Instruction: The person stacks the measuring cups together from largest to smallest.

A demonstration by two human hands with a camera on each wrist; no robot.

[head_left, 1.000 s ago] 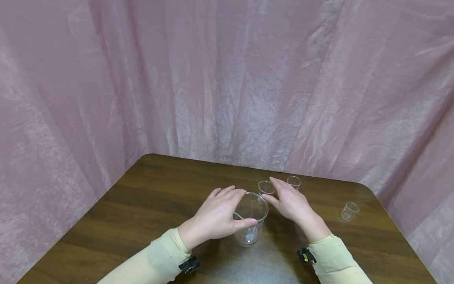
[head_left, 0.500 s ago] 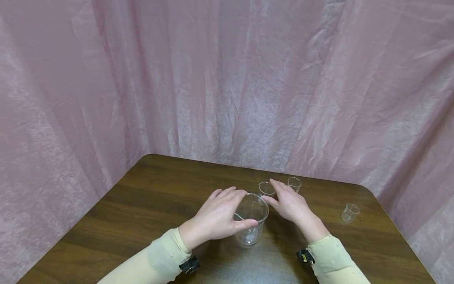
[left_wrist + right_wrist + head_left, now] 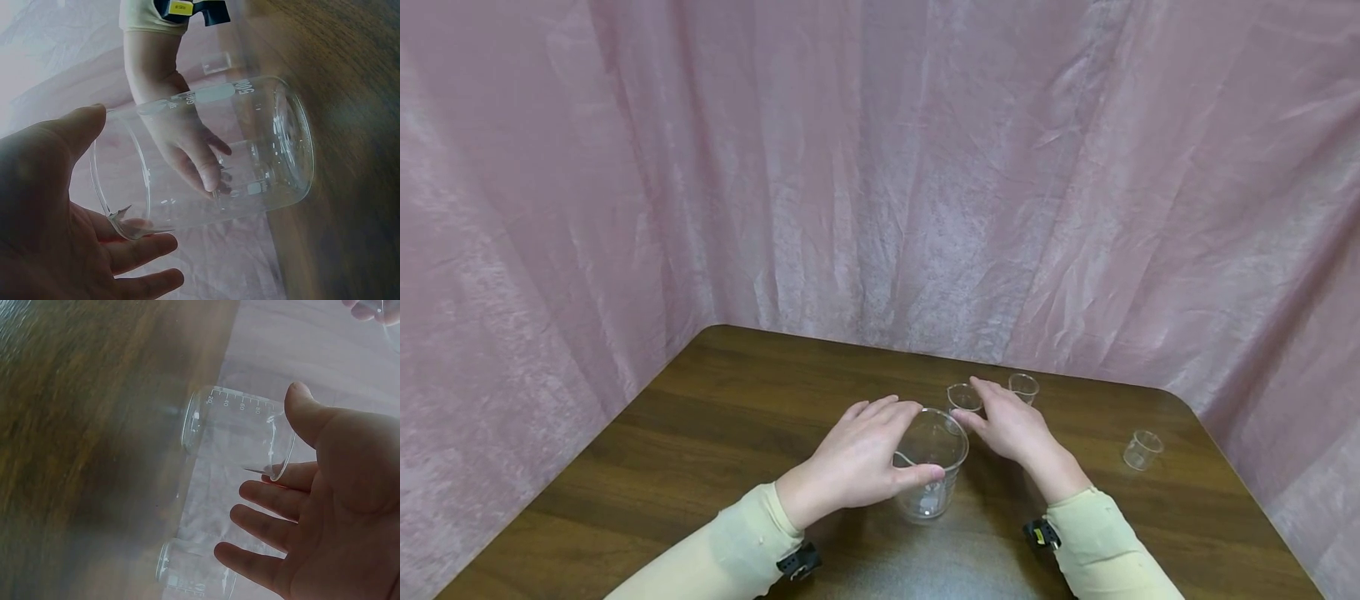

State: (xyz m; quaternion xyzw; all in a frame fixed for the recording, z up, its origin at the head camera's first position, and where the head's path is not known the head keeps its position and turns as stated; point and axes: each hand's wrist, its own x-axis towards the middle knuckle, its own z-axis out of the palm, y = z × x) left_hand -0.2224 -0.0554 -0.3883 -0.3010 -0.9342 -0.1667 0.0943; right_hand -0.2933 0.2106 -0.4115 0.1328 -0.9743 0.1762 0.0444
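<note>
Right hand (image 3: 1011, 423) shifted slightly at small beaker (image 3: 234, 428); left hand (image 3: 863, 458) spans large beaker (image 3: 936, 446).

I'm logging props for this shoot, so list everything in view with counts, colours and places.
Table: 1, brown wood, centre and foreground
Curtain: panel count unclear, pink, behind and beside the table
Large beaker: 1, clear, nearest of four beakers
Medium beaker: 1, clear, just behind the large one
Third beaker: 1, clear, near the table's far edge
Small beaker: 1, clear, apart on the right
Wrist devices: 2, black, one per wrist
Sleeves: 2, pale yellow, on both forearms
Left hand: 1, bare, around the large beaker's rim
Right hand: 1, bare, at the medium beaker's rim
</note>
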